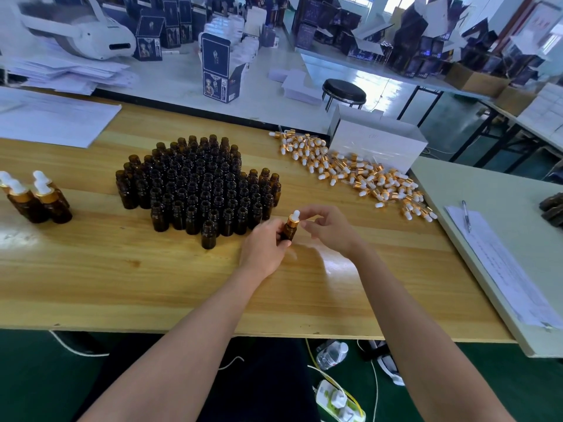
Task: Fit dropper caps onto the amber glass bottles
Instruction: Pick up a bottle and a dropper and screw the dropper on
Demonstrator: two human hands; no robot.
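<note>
The left hand [265, 248] grips one amber bottle [288, 231] round its body just above the table [122, 284], long axis near upright and tipped slightly toward 1 o'clock, with the white bulb of its dropper cap [295, 217] pointing up. The right hand [327, 229] curls its fingers just beside that cap, and whether they touch it cannot be told. At 10 o'clock stands a packed cluster of open bottles [198, 184], mouths up, too crowded to count; at 9 o'clock, well apart, four capped bottles [39, 202] show upright, and at 2 o'clock lies a loose heap of caps [359, 175], pointing every way, likewise uncountable.
</note>
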